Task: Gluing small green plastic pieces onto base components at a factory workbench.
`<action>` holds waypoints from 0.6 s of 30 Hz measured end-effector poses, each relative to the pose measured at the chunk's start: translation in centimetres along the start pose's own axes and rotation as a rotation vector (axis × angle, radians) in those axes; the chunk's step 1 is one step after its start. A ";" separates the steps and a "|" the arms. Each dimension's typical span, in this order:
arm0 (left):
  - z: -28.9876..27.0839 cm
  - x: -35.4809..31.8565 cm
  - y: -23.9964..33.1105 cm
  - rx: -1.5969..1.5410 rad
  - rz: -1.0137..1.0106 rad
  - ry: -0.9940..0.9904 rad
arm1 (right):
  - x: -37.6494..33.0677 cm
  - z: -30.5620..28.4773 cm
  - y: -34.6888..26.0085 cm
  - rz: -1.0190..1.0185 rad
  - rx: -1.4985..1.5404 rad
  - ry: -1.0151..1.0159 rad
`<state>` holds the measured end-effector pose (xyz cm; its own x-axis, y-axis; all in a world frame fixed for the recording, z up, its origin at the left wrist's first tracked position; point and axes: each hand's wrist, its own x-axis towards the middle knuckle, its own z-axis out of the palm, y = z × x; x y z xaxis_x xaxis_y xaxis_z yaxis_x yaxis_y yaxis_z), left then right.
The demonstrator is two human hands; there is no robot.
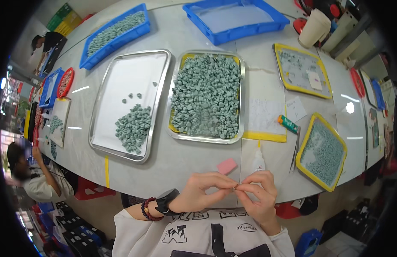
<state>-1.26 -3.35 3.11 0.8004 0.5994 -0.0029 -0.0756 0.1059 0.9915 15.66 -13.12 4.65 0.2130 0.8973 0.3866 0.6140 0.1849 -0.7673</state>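
In front of my chest, at the table's near edge, my left hand [206, 188] and my right hand [259, 193] meet fingertip to fingertip. Both are closed in a pinch around something too small to make out. Just beyond them lie a pink block [227, 166] and a small white squeeze bottle [259, 161] with a yellow nozzle. Farther off, a metal tray [207, 139] is heaped with small grey-green pieces [206, 92]. To its left, a second metal tray [121, 81] lined in white bears a smaller pile of similar pieces [134, 128].
A green-and-orange tube [288, 124] and tweezers [295, 150] lie at the right, beside a yellow-rimmed tray [299, 165] of small pieces. Another yellow-rimmed tray [281, 79] and blue bins [89, 64] stand farther back. At far left sits another person [46, 184].
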 end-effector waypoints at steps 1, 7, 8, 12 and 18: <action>0.6 -0.2 0.1 0.019 0.029 0.017 | -0.5 -0.3 -0.2 0.000 -0.020 0.017; 3.5 -2.9 0.3 -0.036 0.010 0.021 | -3.1 -1.8 -1.9 -0.014 -0.035 -0.010; 3.6 -3.3 0.3 -0.060 -0.008 0.015 | -3.3 -1.9 -2.1 0.007 -0.016 -0.038; 2.9 -3.6 0.0 -0.098 -0.044 -0.005 | -3.3 -1.5 -1.8 0.027 0.056 -0.125; 0.1 -1.4 0.5 -0.038 -0.038 0.068 | 0.0 -0.9 0.5 -0.098 0.093 -0.239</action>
<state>-2.30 -4.22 3.66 0.7612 0.6466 -0.0505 -0.0694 0.1586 0.9849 16.69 -13.37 4.74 -0.0360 0.9403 0.3383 0.5478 0.3017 -0.7803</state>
